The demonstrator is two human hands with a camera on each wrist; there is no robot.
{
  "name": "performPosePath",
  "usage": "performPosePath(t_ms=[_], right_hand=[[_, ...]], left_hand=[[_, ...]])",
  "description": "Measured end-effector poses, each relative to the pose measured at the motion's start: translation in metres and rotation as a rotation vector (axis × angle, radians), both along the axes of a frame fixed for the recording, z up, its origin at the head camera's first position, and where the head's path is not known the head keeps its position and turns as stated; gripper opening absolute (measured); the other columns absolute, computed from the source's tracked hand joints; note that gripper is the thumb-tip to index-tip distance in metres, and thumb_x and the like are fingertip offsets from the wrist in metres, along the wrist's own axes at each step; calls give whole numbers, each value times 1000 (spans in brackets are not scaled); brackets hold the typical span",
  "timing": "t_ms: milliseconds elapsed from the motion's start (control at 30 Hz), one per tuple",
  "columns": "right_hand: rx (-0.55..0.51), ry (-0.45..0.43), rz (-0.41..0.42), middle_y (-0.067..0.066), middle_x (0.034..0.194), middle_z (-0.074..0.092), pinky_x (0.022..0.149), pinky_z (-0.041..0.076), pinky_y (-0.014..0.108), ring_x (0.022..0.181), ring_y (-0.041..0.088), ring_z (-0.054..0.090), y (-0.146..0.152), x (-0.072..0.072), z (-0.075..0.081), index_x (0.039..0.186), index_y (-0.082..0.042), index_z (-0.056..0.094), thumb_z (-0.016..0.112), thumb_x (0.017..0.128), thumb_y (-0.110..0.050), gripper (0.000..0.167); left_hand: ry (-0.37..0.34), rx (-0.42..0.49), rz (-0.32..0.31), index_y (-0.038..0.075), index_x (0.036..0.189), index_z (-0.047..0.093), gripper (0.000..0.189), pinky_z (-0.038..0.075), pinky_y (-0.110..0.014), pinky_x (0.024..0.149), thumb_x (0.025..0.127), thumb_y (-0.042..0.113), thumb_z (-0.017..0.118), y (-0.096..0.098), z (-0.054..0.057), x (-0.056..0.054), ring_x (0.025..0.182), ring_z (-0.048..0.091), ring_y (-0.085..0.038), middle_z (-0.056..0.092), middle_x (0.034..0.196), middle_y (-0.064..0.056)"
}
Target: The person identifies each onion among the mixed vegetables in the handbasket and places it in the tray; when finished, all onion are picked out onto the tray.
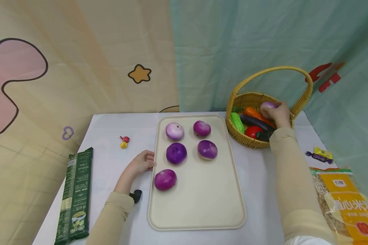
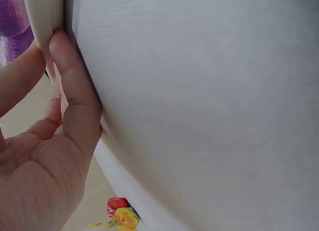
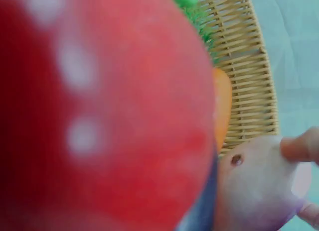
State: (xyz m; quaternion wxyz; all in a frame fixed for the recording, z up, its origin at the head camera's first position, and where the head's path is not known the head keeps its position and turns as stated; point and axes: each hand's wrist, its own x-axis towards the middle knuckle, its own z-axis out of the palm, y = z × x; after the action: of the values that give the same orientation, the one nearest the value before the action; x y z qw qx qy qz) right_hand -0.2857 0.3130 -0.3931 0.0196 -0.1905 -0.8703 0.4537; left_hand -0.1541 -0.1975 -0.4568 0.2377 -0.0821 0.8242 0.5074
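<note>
My right hand [image 1: 280, 115] reaches into the wicker basket [image 1: 248, 141] at the back right and grips a pale purple onion [image 1: 268, 104]. The fingertips press on this onion [image 3: 259, 186] in the right wrist view. A tomato [image 1: 253, 131], an eggplant [image 1: 257, 122], a carrot [image 1: 253, 112] and a light green vegetable [image 1: 237, 121] lie in the basket too. My left hand [image 1: 141, 162] pinches the left rim of the cream tray [image 1: 208, 197], thumb and fingers on either side of it. Several purple onions [image 1: 176, 153] sit on the tray's left and upper parts.
A long green packet [image 1: 75, 194] lies at the left, with two lollipops [image 1: 124, 140] behind it. To the right are wrapped candies [image 1: 320, 155] and a yellow food bag [image 1: 346, 204]. The basket's tall handle [image 1: 273, 69] arches over its opening. A curtain [image 1: 202, 68] hangs behind the table.
</note>
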Motion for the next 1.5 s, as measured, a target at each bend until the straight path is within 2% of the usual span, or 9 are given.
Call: performPosePath(t_ms=[167, 267, 367, 500, 733, 900, 1100, 1333, 1500], right_hand=[[-93, -15, 11, 28, 157, 22, 119, 32, 49, 141, 41, 30, -6, 5, 16, 153, 7, 16, 55, 91, -43, 89], [-105, -45, 52, 28, 159, 19, 119, 31, 51, 141, 41, 29, -16, 17, 28, 154, 6, 14, 54, 91, -49, 92], [-93, -61, 120, 30, 158, 19, 118, 32, 54, 140, 43, 30, -30, 39, 38, 154, 5, 14, 52, 94, -50, 90], [-109, -45, 257, 31, 156, 23, 115, 34, 57, 139, 44, 30, -55, 82, 41, 153, 4, 19, 56, 96, -40, 81], [-184, 41, 511, 25, 146, 40, 109, 42, 59, 134, 43, 40, -103, 161, 11, 143, 0, 34, 76, 86, -19, 74], [-79, 140, 630, 20, 138, 50, 98, 52, 55, 126, 40, 50, -138, 195, -29, 137, -3, 43, 87, 73, -14, 79], [95, 244, 701, 14, 135, 46, 106, 46, 56, 125, 34, 49, -157, 208, -57, 129, -8, 49, 90, 64, -4, 77], [63, 200, 723, 17, 142, 45, 104, 46, 61, 129, 39, 46, -160, 210, -60, 125, -13, 52, 88, 71, -10, 65], [58, 202, 719, 18, 143, 45, 108, 43, 59, 132, 39, 45, -162, 209, -61, 127, -10, 51, 87, 70, -6, 68]], left_hand=[[-3, -5, 1, -7, 134, 43, 44, 60, -32, 84, 93, 1, 60, 1, -1, -1, 99, 60, -23, 55, 117, -21], [-4, -9, 4, -6, 133, 44, 44, 60, -32, 83, 93, 1, 60, 0, -1, -2, 98, 60, -23, 55, 117, -21], [-4, -18, -5, -6, 133, 44, 44, 60, -32, 84, 93, 2, 60, -1, 0, -2, 99, 60, -23, 56, 117, -20], [1, -30, -10, -6, 134, 43, 43, 60, -32, 85, 94, 2, 59, -1, 1, -3, 100, 60, -24, 55, 117, -21], [5, -24, -20, -6, 134, 43, 44, 60, -31, 85, 94, 2, 59, 0, 2, -5, 100, 60, -24, 55, 117, -21], [1, -22, -12, -6, 135, 43, 43, 59, -32, 86, 95, 2, 58, 1, 1, -6, 101, 60, -24, 55, 119, -20], [7, -10, -12, -8, 135, 42, 44, 59, -32, 86, 95, 1, 58, 1, 0, -5, 101, 59, -23, 54, 118, -21], [5, -16, -18, -8, 135, 41, 45, 59, -32, 87, 94, 1, 58, 1, 1, -4, 101, 59, -24, 53, 118, -21], [6, -23, -27, -8, 136, 41, 45, 59, -33, 87, 95, 2, 57, 1, 0, -3, 101, 59, -24, 53, 118, -21]])
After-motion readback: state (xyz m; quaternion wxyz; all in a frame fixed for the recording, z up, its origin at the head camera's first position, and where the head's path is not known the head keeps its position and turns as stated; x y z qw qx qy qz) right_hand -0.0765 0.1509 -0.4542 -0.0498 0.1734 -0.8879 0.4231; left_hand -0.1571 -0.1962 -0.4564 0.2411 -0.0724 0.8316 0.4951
